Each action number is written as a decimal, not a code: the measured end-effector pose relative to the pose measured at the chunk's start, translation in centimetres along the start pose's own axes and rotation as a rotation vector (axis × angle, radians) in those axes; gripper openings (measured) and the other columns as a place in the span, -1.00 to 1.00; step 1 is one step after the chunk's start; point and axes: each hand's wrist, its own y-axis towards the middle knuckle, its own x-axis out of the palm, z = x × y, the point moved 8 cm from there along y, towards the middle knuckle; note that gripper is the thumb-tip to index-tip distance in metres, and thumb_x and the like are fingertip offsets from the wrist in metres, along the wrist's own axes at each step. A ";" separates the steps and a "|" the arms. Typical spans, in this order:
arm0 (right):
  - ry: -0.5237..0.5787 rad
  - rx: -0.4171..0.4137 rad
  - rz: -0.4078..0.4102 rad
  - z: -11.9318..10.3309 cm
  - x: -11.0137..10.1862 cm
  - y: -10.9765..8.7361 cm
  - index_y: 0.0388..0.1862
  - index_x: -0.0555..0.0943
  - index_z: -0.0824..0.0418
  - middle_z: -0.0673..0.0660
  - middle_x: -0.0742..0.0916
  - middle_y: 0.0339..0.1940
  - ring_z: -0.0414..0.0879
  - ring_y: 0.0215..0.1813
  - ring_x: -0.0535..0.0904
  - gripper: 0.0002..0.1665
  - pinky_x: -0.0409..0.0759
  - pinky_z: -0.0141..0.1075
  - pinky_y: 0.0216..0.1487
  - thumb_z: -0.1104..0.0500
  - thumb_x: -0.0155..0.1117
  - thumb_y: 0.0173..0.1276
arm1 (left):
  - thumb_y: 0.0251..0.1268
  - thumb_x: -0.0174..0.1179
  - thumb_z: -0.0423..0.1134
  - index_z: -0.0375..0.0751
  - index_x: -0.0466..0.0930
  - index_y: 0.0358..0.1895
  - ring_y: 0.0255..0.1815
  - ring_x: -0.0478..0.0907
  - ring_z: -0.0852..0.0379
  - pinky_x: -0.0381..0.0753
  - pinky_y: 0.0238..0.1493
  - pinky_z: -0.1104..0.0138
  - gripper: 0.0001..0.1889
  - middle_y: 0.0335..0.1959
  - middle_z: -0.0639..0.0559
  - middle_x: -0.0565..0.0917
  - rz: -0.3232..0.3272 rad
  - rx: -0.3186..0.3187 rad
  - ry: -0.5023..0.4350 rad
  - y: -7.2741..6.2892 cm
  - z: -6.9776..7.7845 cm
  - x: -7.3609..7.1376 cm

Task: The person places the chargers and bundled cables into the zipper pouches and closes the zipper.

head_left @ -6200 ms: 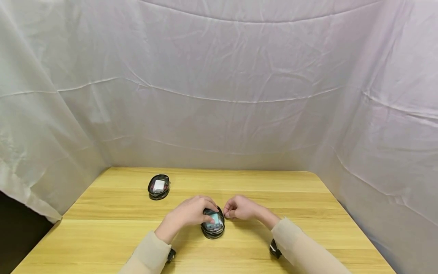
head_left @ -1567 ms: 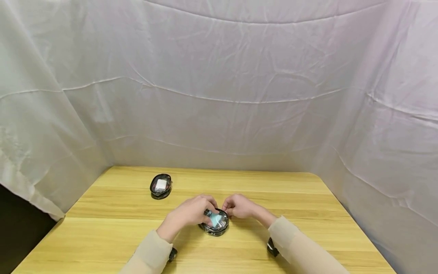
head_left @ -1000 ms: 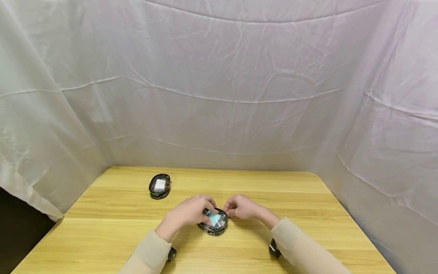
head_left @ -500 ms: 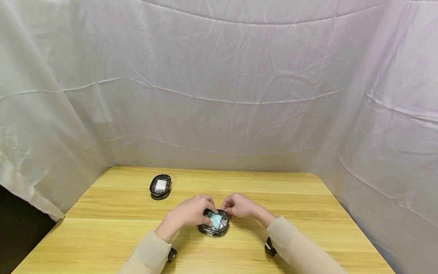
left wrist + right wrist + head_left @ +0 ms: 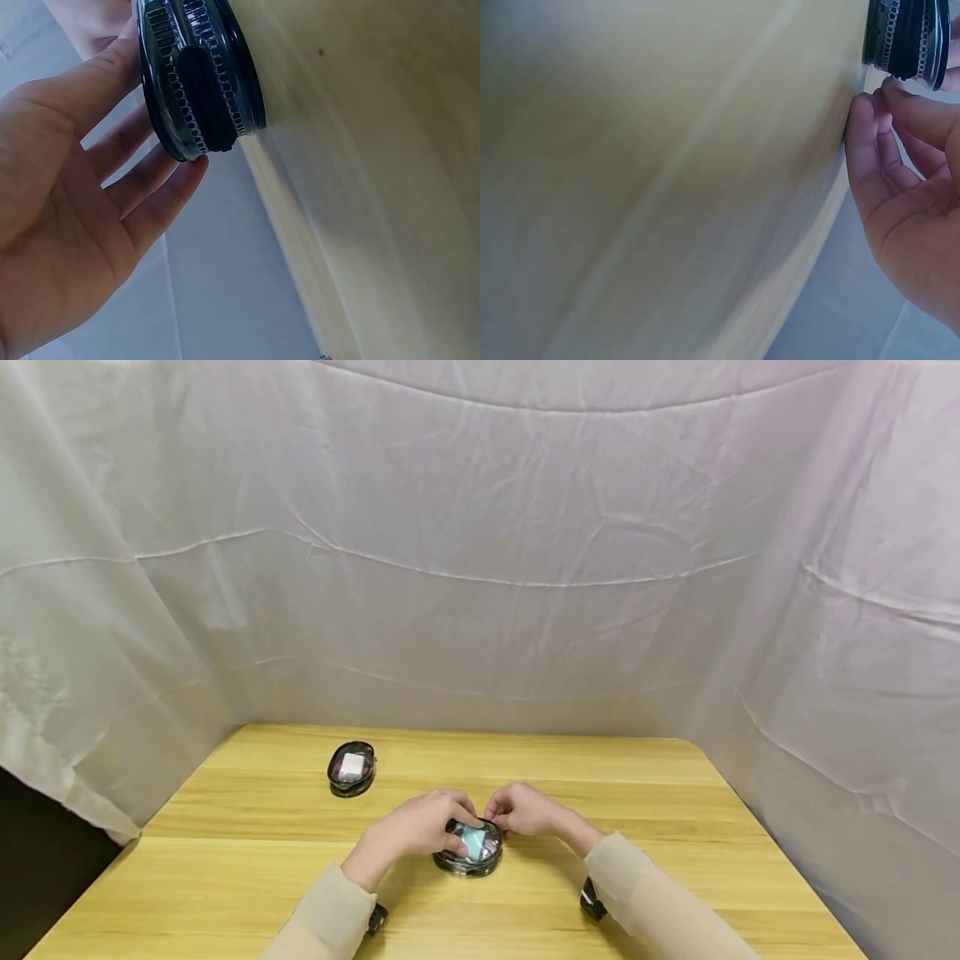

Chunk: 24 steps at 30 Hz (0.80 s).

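Observation:
A small clear oval zip pouch (image 5: 487, 850) with black trim lies on the table, and something light blue shows through its top. My left hand (image 5: 429, 823) grips it from the left, thumb and fingers spread over its rim. Up close in the left wrist view, the zipper band (image 5: 201, 82) runs round the pouch's side. At the far right edge of the pouch, my right hand (image 5: 525, 811) has thumb and fingertips pinched together. The right wrist view puts these fingertips (image 5: 892, 90) right against the zipper; the pull itself is hidden between them.
A second clear pouch (image 5: 352, 768) with black trim stands at the back left, a white piece visible inside. The wooden table (image 5: 600, 777) has pale cloth curtains (image 5: 510, 635) behind it and at both sides.
Since the earliest frame, the pouch has turned under my left hand and now lies more crosswise. My right hand has stayed at its far right edge, shifting only slightly.

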 end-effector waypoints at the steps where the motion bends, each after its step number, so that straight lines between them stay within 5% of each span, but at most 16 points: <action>1: -0.001 0.001 -0.001 0.0 0.0 0.0 -0.31 0.70 0.27 0.01 0.74 -0.44 -0.14 -0.43 0.64 -0.78 0.67 -0.35 -0.40 0.54 0.24 0.34 | 0.08 0.58 -0.14 0.02 0.80 0.11 0.12 0.63 0.09 0.65 0.21 0.14 -0.55 0.08 0.12 0.70 0.000 -0.002 -0.001 0.0 0.0 0.0; 24: 0.024 0.009 -0.034 0.5 -0.5 -1.4 -0.29 0.70 0.31 0.09 0.75 -0.42 -0.16 -0.39 0.63 -0.91 0.65 -0.38 -0.36 0.45 0.33 0.37 | 0.12 0.57 -0.14 0.02 0.81 0.10 0.08 0.63 0.14 0.67 0.13 0.20 -0.58 0.05 0.19 0.68 0.001 -0.027 0.021 -0.4 0.3 -0.2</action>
